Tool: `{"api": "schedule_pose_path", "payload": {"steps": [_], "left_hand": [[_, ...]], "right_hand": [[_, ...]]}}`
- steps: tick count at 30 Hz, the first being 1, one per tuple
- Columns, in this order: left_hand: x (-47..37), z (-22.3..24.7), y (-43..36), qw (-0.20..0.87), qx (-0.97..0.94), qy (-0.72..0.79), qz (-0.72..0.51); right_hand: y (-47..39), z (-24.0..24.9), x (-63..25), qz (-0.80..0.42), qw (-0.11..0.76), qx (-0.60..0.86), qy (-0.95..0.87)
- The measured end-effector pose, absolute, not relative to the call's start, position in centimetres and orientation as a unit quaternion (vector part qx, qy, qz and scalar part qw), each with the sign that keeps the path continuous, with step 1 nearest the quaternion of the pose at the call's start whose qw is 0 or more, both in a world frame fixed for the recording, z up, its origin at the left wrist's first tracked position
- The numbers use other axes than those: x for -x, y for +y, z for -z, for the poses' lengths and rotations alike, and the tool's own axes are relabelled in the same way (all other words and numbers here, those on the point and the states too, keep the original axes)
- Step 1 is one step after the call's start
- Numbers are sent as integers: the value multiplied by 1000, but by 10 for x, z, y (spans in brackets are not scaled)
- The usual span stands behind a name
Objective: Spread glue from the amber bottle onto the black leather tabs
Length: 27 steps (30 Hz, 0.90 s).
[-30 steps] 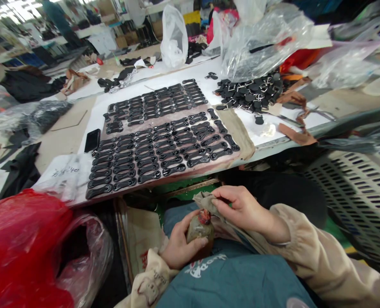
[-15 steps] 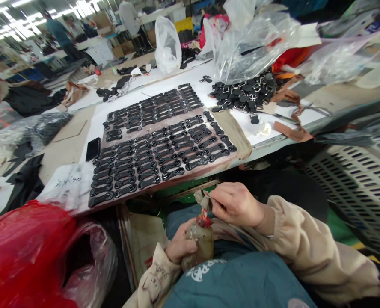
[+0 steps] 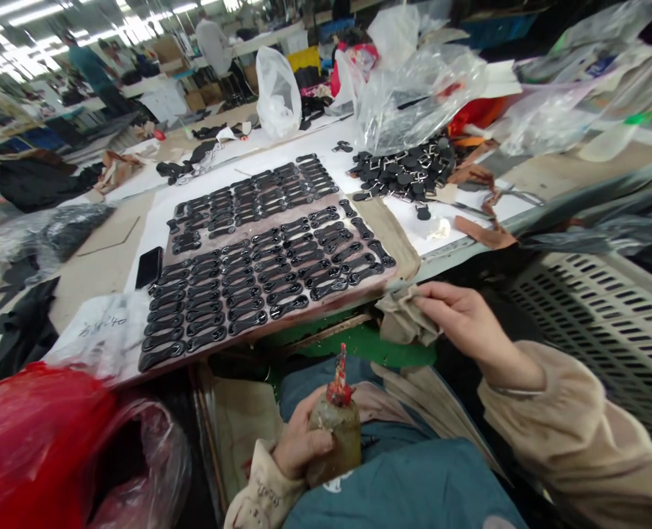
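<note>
My left hand (image 3: pixel 304 435) is wrapped round a squeeze bottle (image 3: pixel 338 433) with a yellowish, stained body and a red nozzle pointing up. The bottle stands upright above my lap. To its right, my right hand (image 3: pixel 463 319) pinches a crumpled beige cloth (image 3: pixel 408 317), which hangs by the table's front edge, apart from the nozzle. In front of both hands, rows of small black strap pieces (image 3: pixel 249 300) with looped middles lie glossy on a board (image 3: pixel 243 236) on the table.
A heap of black tabs with metal buckles (image 3: pixel 406 170) lies at the back right, near brown scraps (image 3: pixel 485 234). A phone (image 3: pixel 149 267) rests left of the board. Red plastic bag (image 3: pixel 40 448) at lower left; pale slatted crate (image 3: pixel 606 316) at right. People work in the background.
My right hand has moved right and away from the bottle, taking the cloth off the nozzle, which is now uncovered. My left hand still holds the bottle.
</note>
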State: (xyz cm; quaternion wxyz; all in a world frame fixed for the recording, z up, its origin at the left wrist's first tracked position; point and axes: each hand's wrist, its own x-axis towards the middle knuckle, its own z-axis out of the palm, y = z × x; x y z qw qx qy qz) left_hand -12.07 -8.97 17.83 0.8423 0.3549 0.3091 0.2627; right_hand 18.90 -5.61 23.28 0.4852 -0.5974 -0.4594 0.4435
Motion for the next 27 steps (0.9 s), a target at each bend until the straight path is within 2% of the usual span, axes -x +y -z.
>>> {"api": "schedule_pose_path", "payload": {"steps": [5,8,11,14,16,18,22,24,27], "left_hand": [[109,-192,-85,843,-369,275,-278],[111,-194,-84,843,-355,293,-279],[119,-195,-79,817,-391,332,-263],[127,-199,-71,781,-469,356,-208],[129,-204,-66,770,-505,354,-163],[128,-209,-63,767,-524,346,-132],[121,-213,-59,767,-542,330,-95],[119,-211,-60,772,-540,324,-86],[120,-210,-65,776,-532,327,-89]], "right_hand": [[-66,-222,-127,-638,421,474,-437],[-65,-210,-114,-675,442,438,-398],[-61,-209,-125,-598,519,472,-388],[-59,-226,-144,-422,539,523,-507],[-59,-244,-151,-323,483,488,-651],[-59,-258,-152,-260,385,405,-788],[-57,-266,-146,-163,199,331,-908],[-56,-266,-146,-143,151,328,-921],[-56,-269,-144,-126,137,327,-927]]}}
